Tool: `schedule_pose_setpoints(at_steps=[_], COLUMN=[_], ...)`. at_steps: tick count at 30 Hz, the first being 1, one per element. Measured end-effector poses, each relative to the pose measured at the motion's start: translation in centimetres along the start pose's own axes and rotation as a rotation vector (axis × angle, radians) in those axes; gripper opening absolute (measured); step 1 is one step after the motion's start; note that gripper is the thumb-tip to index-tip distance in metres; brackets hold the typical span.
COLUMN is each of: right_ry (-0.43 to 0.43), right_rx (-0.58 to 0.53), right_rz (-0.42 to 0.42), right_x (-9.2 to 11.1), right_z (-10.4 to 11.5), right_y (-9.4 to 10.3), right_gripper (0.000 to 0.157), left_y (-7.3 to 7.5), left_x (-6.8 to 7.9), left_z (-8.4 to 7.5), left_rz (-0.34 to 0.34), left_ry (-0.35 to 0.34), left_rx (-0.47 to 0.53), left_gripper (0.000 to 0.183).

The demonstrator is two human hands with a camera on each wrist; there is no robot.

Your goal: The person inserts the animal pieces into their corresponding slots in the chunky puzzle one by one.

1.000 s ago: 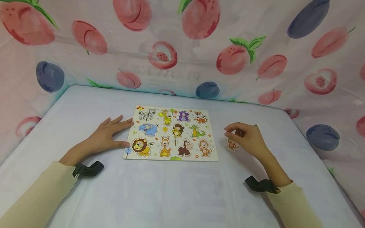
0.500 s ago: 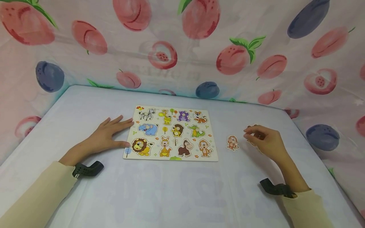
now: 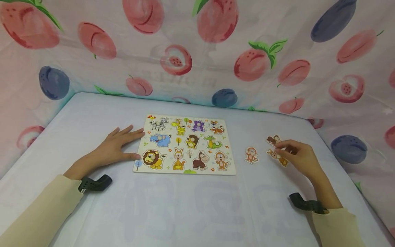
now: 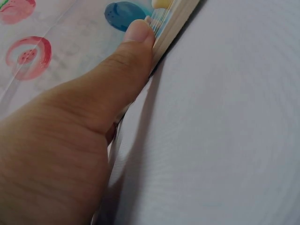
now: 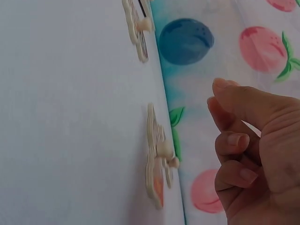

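Note:
My left hand (image 3: 115, 147) lies with spread, straight fingers at the left edge of an animal puzzle board (image 3: 185, 173). In the left wrist view its thumb (image 4: 126, 61) rests on the board's edge. My right hand (image 3: 297, 156) is over the right side of the table, fingers loosely curled, holding nothing. Its fingertips overlap the kangaroo puzzle piece (image 3: 279, 158) in the head view. Just beyond is a brown gorilla puzzle piece (image 3: 273, 140), and a monkey puzzle piece (image 3: 251, 155) lies between hand and board. Small wooden knobs (image 5: 164, 148) stand up from the pieces.
A white cloth (image 3: 185, 209) covers the table. Behind it hangs a fruit-printed curtain (image 3: 213, 61), which also closes in both sides. Dark wrist cameras (image 3: 95, 183) are strapped to both wrists.
My right hand has moved right, off the monkey puzzle piece and then past the gorilla and kangaroo pieces, so all three show now. The left hand and the board have stayed still.

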State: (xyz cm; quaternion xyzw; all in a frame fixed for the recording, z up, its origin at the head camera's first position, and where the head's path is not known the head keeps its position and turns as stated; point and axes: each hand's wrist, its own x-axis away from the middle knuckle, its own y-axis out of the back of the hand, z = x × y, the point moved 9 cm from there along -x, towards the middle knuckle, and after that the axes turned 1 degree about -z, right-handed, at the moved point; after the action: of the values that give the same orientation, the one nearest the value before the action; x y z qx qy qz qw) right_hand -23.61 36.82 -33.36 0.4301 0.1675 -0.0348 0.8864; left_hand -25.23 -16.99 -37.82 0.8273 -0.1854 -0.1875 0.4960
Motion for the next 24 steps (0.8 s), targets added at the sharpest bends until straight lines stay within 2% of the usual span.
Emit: schedule_pose_setpoints(at_steps=[7,12,19,24], right_ry=[-0.051,-0.109,-0.081,-0.115], right_rx=[0.045,0.059,0.049,0.036], right_rz=[0.055,0.059,0.092,0.139], right_x=[0.4,0.6,0.8,1.0], right_z=[-2.2,-3.9,-4.6,-5.1], right_y=[-0.3,-0.4,-0.8,-1.3], right_gripper=[0.022,0.023,0.022,0.024], left_y=[-0.1,-0.1,-0.1,-0.1], left_x=[0.0,0.0,0.0,-0.1], left_z=[0.0,0.2,0.2,0.2], left_rz=[-0.002,-0.007,0.000,0.008], left_ry=[-0.003,0.003,0.003,0.006], left_rx=[-0.001,-0.001,-0.002,-0.008], left_gripper=[0.086,0.085,0.086,0.087])
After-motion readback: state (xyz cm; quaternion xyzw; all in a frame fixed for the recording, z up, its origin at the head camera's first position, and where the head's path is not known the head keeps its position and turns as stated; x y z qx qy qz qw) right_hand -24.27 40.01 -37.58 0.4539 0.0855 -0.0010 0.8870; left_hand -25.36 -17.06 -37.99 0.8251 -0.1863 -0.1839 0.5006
